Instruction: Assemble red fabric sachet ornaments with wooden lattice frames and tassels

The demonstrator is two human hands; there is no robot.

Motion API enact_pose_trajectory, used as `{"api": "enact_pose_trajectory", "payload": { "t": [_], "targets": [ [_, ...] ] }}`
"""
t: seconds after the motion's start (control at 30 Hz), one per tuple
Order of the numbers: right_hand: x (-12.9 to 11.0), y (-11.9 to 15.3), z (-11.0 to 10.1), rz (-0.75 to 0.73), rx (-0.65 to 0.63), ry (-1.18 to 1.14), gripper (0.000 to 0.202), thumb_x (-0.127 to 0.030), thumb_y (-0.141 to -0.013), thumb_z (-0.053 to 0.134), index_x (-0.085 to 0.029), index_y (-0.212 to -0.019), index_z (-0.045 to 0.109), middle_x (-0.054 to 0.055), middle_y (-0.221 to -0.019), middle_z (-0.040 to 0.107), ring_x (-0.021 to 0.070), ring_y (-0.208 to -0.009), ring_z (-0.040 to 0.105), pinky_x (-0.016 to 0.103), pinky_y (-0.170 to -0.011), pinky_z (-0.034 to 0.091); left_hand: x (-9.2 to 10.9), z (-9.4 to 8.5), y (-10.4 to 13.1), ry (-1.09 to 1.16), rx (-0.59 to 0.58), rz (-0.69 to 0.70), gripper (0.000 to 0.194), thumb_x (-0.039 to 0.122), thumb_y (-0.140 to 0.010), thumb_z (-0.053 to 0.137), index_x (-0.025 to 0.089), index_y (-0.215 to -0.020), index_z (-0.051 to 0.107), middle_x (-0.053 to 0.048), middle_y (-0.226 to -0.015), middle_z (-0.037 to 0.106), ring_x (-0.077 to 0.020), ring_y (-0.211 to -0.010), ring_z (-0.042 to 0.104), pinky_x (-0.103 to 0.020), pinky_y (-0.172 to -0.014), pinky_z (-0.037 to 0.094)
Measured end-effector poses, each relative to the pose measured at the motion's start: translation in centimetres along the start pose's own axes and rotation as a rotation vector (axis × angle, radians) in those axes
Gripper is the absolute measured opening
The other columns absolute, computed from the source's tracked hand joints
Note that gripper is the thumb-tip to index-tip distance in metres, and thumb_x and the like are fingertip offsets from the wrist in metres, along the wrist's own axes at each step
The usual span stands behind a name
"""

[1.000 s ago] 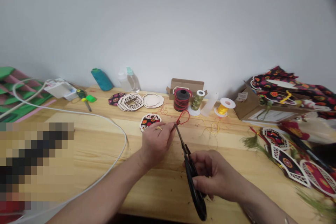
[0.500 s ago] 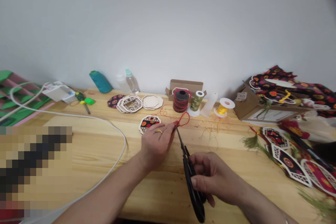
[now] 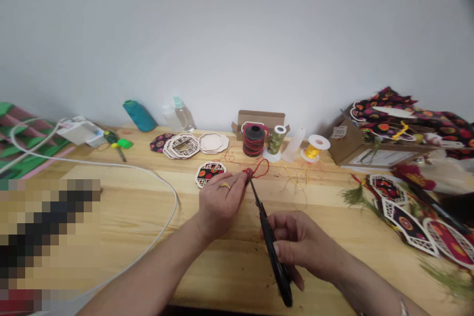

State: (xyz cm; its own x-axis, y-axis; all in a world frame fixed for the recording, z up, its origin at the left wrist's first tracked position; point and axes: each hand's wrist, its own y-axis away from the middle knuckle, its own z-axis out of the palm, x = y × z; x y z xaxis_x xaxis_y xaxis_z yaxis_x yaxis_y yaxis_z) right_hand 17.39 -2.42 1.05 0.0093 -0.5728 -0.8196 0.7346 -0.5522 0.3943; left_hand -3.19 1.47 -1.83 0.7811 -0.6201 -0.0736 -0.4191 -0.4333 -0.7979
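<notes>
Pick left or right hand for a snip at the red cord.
Right, probably: right hand holds the black-handled scissors, tips at the red cord; left hand is busy pinching it.

Cord loop [image 3: 268, 167] is showing plain red, scissors [image 3: 271, 244] are presenting black handles, single medallion [image 3: 208, 174] is bearing red and orange motifs on black with pale latticework (finer motifs are reading indistinctly), thread cone [image 3: 138, 116] is showing teal, slim spool [image 3: 276, 143] olive green, flanged spool [image 3: 313, 151] yellow, tabletop [image 3: 148, 207] light-brown wood grain.
</notes>
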Motion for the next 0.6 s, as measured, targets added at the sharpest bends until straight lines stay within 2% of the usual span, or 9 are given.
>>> {"api": "enact_pose_trajectory", "payload": {
  "t": [0.2, 0.3, 0.47, 0.6],
  "targets": [
    [0.18, -0.07, -0.18, 0.003, -0.016, -0.051, 0.053, -0.045, -0.063, 0.080, -0.010, -0.099, 0.061, -0.002, -0.061, 0.062, 0.0061, -0.041, 0.056, 0.013, -0.033, 0.042, -0.05, -0.02, 0.01, -0.016, -0.010, 0.013, 0.029, 0.006, -0.083, 0.058, 0.008, -0.112, 0.060, -0.012, -0.099, 0.075, -0.0188, -0.085, 0.071, -0.033, -0.081, 0.056],
    [0.12, -0.04, -0.18, 0.011, -0.019, -0.049, 0.050, -0.042, -0.065, 0.079, -0.010, -0.099, 0.061, -0.001, -0.061, 0.063, 0.0067, -0.041, 0.056, 0.013, -0.033, 0.043, -0.12, -0.06, -0.01, -0.020, -0.010, 0.005, 0.028, 0.005, -0.083, 0.058, 0.007, -0.110, 0.061, -0.012, -0.098, 0.075, -0.0188, -0.082, 0.071, -0.034, -0.080, 0.056],
    [0.15, -0.04, -0.05, 0.009, 0.006, -0.064, 0.046, -0.041, -0.063, 0.080, -0.011, -0.094, 0.062, -0.001, -0.061, 0.064, 0.0063, -0.040, 0.056, 0.012, -0.032, 0.042, -0.19, -0.04, 0.09, -0.036, -0.023, -0.016, 0.030, 0.007, -0.084, 0.058, 0.010, -0.114, 0.060, -0.010, -0.099, 0.075, -0.0177, -0.082, 0.071, -0.033, -0.083, 0.055],
    [0.15, -0.04, -0.05, 0.010, -0.007, -0.070, 0.049, -0.043, -0.063, 0.079, -0.011, -0.096, 0.062, 0.000, -0.063, 0.065, 0.0060, -0.040, 0.056, 0.012, -0.032, 0.042, -0.08, -0.01, -0.12, -0.040, -0.007, -0.052, 0.026, 0.010, -0.084, 0.061, 0.011, -0.110, 0.062, -0.008, -0.094, 0.076, -0.0160, -0.075, 0.071, -0.032, -0.082, 0.056]
  ]
}}
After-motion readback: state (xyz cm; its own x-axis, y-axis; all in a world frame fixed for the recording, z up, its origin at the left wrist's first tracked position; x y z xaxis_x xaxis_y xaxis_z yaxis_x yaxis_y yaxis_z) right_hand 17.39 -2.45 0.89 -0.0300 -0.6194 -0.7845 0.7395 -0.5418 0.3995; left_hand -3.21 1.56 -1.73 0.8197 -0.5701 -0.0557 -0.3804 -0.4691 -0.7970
